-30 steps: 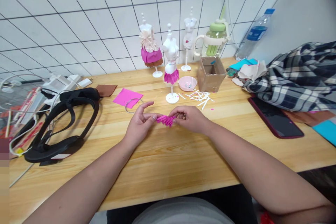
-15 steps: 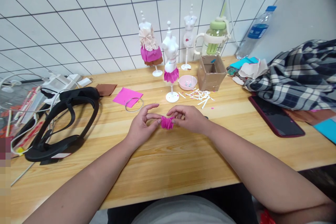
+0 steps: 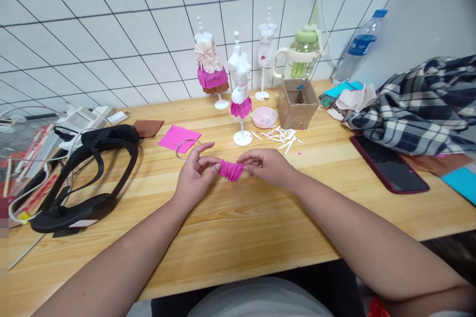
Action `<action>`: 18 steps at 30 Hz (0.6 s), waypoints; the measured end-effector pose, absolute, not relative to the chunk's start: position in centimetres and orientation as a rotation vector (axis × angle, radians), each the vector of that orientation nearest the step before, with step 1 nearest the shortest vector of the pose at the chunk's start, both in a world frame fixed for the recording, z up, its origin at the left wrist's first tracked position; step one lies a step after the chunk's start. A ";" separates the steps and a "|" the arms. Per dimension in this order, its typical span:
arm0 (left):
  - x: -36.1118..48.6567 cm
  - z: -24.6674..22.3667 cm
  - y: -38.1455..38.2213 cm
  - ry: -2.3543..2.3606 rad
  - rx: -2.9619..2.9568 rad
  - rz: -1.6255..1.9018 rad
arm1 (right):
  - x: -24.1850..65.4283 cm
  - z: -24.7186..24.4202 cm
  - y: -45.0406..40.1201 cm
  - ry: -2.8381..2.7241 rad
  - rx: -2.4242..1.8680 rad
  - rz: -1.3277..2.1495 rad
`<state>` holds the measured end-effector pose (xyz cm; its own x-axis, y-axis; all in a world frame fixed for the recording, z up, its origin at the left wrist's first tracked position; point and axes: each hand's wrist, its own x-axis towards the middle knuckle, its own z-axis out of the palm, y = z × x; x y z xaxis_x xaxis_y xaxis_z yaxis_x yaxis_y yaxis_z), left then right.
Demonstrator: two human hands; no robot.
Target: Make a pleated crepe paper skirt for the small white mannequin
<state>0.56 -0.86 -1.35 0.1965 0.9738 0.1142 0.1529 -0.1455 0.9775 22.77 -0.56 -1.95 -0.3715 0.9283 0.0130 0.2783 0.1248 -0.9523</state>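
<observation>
A strip of pleated magenta paper (image 3: pixel 231 170) is stretched between my two hands, just above the table. My left hand (image 3: pixel 195 172) pinches its left end between thumb and fingers, with the index finger raised. At the other end, my right hand (image 3: pixel 267 167) pinches the paper, fingers curled. Behind them stands a white mini mannequin (image 3: pixel 240 72) wearing a short magenta ruffle (image 3: pixel 241 107). A flat magenta sheet (image 3: pixel 178 137) lies beyond my left hand, with a thin metal ring (image 3: pixel 177 154) partly over it.
Two more mannequins, one dressed (image 3: pixel 210 67) and one mostly bare (image 3: pixel 266 42), stand by the wall. Near them are a pink dish (image 3: pixel 265 125), a cardboard box (image 3: pixel 298 114), paper scraps (image 3: pixel 286 136) and a green-lidded jug (image 3: pixel 307 37). A black headset strap (image 3: pixel 128 173) lies left, a phone (image 3: pixel 390 166) right.
My hands have drawn slightly apart, the left one moving left. The pleated paper between them is spread wider and slants more than before.
</observation>
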 end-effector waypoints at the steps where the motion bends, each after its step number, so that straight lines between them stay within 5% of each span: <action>1: 0.6 -1.3 -0.8 1.126 1.493 1.083 | 22.8 -2.1 -0.5 -1.755 -1.167 1.262; 11: 0.6 -1.2 -1.2 1.048 1.528 1.032 | 22.8 -1.3 -0.9 -1.833 -1.173 1.060; 18: 0.4 -1.1 -1.9 0.760 1.622 1.118 | 21.3 -1.1 -1.3 -1.423 -1.117 1.674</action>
